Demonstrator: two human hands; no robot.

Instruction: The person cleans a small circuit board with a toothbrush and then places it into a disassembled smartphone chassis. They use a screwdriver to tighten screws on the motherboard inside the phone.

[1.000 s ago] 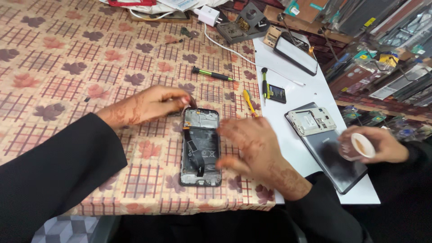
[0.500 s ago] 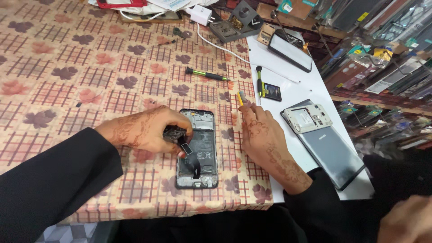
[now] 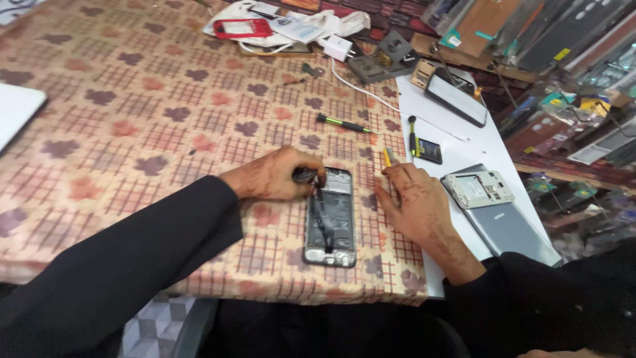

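Since half a second back, our right hand slid off the phone and now rests flat, fingers spread, on the cloth just right of it, near the yellow tool. Our left hand pinches something small and dark at the top edge of the opened phone, mid-frame. We'd say go slow here: steady the frame with the free hand and lift gently, no yanking on the ribbon.

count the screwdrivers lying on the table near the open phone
3: a black and green screwdriver on the patterned cloth, another at the white mat's edge, a yellow one by the right hand. More may hide in the clutter.
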